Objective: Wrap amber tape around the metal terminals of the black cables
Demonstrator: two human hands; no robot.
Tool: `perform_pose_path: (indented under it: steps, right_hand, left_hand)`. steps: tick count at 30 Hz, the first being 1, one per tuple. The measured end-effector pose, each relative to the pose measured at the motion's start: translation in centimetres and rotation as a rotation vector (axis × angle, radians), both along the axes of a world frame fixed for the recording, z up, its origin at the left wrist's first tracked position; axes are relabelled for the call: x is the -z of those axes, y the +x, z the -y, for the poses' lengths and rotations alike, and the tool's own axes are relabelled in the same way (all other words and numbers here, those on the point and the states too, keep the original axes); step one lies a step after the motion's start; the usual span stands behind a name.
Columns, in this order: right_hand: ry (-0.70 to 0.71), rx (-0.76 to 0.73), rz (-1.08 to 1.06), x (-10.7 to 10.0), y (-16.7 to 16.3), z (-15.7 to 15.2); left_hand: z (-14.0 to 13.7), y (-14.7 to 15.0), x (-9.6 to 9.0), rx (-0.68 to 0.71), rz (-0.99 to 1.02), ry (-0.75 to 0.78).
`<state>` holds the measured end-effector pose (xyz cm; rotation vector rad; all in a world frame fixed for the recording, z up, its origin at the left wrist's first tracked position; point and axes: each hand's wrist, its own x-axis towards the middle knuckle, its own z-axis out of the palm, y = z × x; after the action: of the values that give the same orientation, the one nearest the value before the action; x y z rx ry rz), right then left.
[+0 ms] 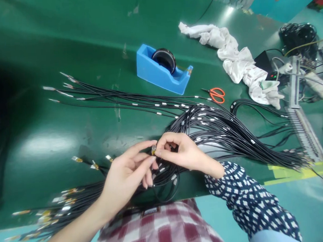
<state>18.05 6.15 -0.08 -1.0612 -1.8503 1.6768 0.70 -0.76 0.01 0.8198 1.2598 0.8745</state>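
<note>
Between fingers (144,166), a silvery connector (153,149)

A green table (93,59) carries black cables (227,132), 1 tape dispenser (159,75), scissors (211,92) and cloth (235,61).

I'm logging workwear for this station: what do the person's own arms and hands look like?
Both the left hand and right hand are ungloved. The left forearm is bare as far as the picture shows. The right forearm wears a loose navy fabric sleeve with small white flower-like shapes, with plain light-blue cloth above it.
</note>
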Motion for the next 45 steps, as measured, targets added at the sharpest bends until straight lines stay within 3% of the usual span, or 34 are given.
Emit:
perform_pose_path:
  steps: [11,20,27,34,40,45]
  right_hand:
    - [-0.041,0.021,-0.009,0.0,-0.2,0.2]
    - [-0.094,0.091,-0.086,0.6,-0.5,0.8]
    - [-0.037,0.07,-0.1,0.0,-0.3,0.4]
    - [-0.014,-0.009,-0.098,-0.3,0.2,-0.1]
    - [-0.06,-0.039,-0.163,0.1,0.4,-0.4]
    - [-0.039,0.036,-0.172,0.4,0.2,-0.4]
  left_hand:
    - [0.1,0.0,0.0,0.013,-0.007,0.008]
    - [0.0,0.1,0.7,-0.07,0.004,0.056]
    - [-0.3,-0.3,0.8,-0.017,0.188,-0.029]
    - [-0.4,-0.3,0.7,-0.02,0.203,-0.164]
    - [-0.4,0.1,0.5,-0.062,0.251,-0.168]
    - [-0.4,0.2,0.7,-0.062,0.313,-0.161]
